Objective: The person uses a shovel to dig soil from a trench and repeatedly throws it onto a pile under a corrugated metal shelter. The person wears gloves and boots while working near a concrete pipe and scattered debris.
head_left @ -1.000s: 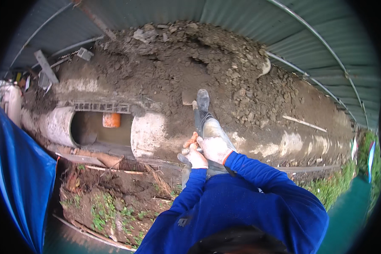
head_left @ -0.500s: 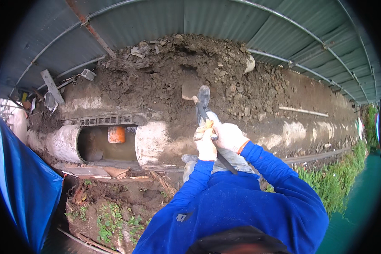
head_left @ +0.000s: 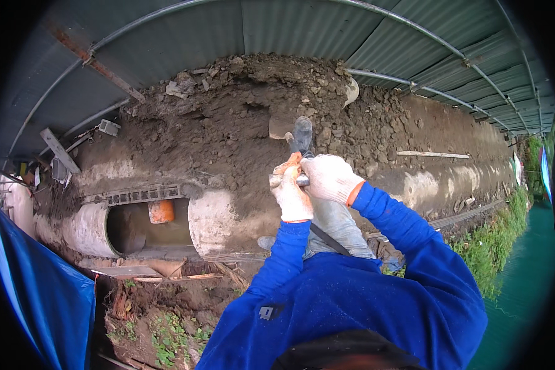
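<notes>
Both my hands wear white work gloves with orange cuffs and are closed in front of my lap. My left hand [head_left: 291,191] wraps round the grey crosswise grip of a shovel [head_left: 280,128]. Close against it, my right hand [head_left: 328,178] is closed at the top of the shovel; its fingertips are partly hidden. The blade meets the brown soil ahead, and most of the shaft is covered by my hands and leg. My dark muddy boot [head_left: 302,133] is right beside the blade, though whether it presses on it I cannot tell.
A large concrete pipe [head_left: 213,223] runs across, with an open section holding muddy water and an orange pipe end [head_left: 161,211]. Loose clods [head_left: 357,132] lie ahead, below green corrugated sheeting [head_left: 302,31]. A blue tarp [head_left: 40,290] hangs at left; a pale pole [head_left: 433,154] lies right.
My hands have moved a little away from my body and closer together on the shovel's top. The view has shifted slightly, and the shaft seen before is now mostly hidden.
</notes>
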Demonstrator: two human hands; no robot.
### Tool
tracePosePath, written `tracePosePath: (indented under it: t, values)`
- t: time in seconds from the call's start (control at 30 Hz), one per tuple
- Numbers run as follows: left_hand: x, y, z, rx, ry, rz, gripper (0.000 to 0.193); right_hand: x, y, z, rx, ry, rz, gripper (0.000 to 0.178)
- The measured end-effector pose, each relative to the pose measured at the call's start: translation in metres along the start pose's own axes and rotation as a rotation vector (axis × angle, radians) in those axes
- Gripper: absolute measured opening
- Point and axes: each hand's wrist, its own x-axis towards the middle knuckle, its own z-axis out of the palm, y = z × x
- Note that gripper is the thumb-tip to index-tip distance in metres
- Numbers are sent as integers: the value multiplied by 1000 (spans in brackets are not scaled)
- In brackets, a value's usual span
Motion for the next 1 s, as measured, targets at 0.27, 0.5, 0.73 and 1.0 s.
tracePosePath:
  t: [0.27, 0.5, 0.73, 1.0]
  values:
    - [103, -18, 63, -45, 12, 108, 22, 87, 74, -47, 53, -8, -49, 31]
    - [144, -95, -24, 46, -25, 180, 26, 100, 94, 59, 64, 51, -24, 27]
    - [79, -140, -198, 61, 322, -379, 31, -3, 50, 200, 108, 73, 69, 31]
    - [131, -104, -137, -77, -87, -228, 24, 38, 63, 133, 170, 163, 0, 29]
